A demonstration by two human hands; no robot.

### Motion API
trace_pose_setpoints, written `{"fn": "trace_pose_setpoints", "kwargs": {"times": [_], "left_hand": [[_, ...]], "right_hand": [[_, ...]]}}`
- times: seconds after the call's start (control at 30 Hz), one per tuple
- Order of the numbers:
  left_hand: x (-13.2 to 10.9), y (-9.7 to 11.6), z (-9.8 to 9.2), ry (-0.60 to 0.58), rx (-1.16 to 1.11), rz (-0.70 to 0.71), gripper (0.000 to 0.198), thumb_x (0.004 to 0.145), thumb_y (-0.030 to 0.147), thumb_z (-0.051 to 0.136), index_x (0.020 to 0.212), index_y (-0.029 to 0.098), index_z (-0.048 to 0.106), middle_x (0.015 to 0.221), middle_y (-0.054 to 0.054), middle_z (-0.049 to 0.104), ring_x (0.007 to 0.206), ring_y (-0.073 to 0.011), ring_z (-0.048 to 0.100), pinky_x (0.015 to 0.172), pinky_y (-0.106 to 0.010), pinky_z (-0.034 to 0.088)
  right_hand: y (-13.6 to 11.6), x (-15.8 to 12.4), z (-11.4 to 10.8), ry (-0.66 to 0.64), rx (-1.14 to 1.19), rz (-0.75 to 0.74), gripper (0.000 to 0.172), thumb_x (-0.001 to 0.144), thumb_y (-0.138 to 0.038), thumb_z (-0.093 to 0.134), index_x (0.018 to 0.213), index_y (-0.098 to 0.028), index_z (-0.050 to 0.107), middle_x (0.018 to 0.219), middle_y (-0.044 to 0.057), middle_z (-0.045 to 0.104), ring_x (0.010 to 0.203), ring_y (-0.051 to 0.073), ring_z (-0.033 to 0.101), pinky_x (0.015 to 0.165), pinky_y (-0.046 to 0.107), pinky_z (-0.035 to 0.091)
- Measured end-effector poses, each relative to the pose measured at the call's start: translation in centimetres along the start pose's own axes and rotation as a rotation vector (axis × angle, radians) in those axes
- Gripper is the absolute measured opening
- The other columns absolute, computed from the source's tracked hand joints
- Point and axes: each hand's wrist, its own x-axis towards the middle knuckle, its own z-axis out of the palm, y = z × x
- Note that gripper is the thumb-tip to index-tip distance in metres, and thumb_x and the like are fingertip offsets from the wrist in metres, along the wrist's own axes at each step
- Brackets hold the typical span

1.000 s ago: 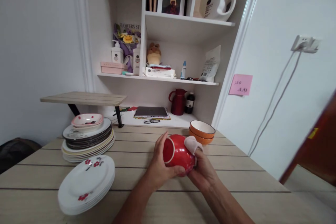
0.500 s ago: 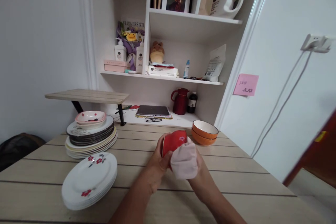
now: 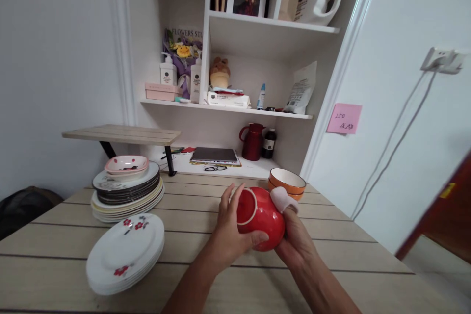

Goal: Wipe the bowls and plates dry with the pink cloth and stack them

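A glossy red bowl point(image 3: 270, 221) is tipped on its side above the table, its pale-ringed base turned left toward me. My left hand point(image 3: 230, 230) grips it by the base side, thumb on the wall and some fingers raised behind. On the far right of the bowl, my right hand point(image 3: 296, 238) holds a pale pink cloth point(image 3: 284, 200) against the rim and supports the bowl from below. Part of the cloth and several right fingers are hidden behind the bowl. Just beyond stand two stacked orange bowls point(image 3: 290, 182) with a white inside.
White flowered plates point(image 3: 123, 255) are stacked at the left front. Behind them rises a taller plate stack point(image 3: 127, 198) topped by a pink bowl point(image 3: 127, 163). A small raised shelf point(image 3: 121, 133) stands at the back left. A laptop point(image 3: 215, 155), glasses point(image 3: 215, 169) and red jug point(image 3: 252, 142) lie beyond.
The red bowl has been turned so its base faces left and its wall shows. The cloth has moved up and right, now mostly behind the bowl, and the left fingers have spread.
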Motion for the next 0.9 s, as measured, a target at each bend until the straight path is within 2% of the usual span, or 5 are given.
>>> {"fn": "trace_pose_setpoints", "kwargs": {"times": [0.1,0.2,0.37,0.53,0.9], "left_hand": [[-0.2,0.5,0.6,0.075,0.002,0.105,0.103,0.054,0.031,0.092,0.145,0.036,0.043,0.162,-0.006,0.020,0.148,-0.0365,0.019,0.120,-0.051,0.018],[-0.4,1.3,1.0,0.127,-0.138,0.127,0.106,0.053,0.027,0.092,0.146,0.034,0.040,0.159,-0.007,0.028,0.146,-0.0371,0.025,0.119,-0.050,0.022],[-0.3,2.0,0.8,0.118,-0.303,-0.017,0.089,0.057,0.028,0.089,0.138,0.028,0.051,0.144,-0.010,0.052,0.133,-0.0375,0.046,0.114,-0.049,0.031],[-0.3,1.3,1.1,0.102,-0.388,-0.131,0.078,0.062,0.033,0.087,0.134,0.026,0.055,0.133,-0.010,0.062,0.123,-0.0341,0.056,0.107,-0.046,0.040],[-0.1,1.4,1.5,0.189,-0.713,-0.184,0.069,0.064,0.036,0.087,0.127,0.025,0.060,0.137,-0.012,0.060,0.126,-0.0316,0.056,0.105,-0.042,0.046]], "right_hand": [[-0.5,-0.4,0.3,-0.047,0.064,0.071,0.027,0.074,-0.033,0.078,0.095,-0.020,0.068,0.098,0.006,0.076,0.096,0.025,0.071,0.083,0.037,0.060],[-0.7,-0.9,0.9,-0.088,0.092,0.116,0.028,0.075,-0.036,0.079,0.095,-0.019,0.069,0.099,0.007,0.077,0.098,0.025,0.071,0.084,0.037,0.060],[-0.1,-1.0,0.8,-0.066,0.112,0.131,0.029,0.074,-0.033,0.079,0.099,-0.022,0.070,0.093,0.004,0.078,0.086,0.023,0.073,0.080,0.037,0.061],[0.5,-1.1,0.9,-0.046,0.076,0.142,0.028,0.078,-0.034,0.077,0.102,-0.022,0.069,0.089,0.003,0.078,0.079,0.022,0.073,0.076,0.036,0.062],[0.9,-1.9,1.6,-0.099,-0.081,-0.097,0.022,0.073,-0.025,0.076,0.090,-0.025,0.063,0.083,-0.005,0.064,0.076,0.013,0.058,0.070,0.022,0.055]]}}
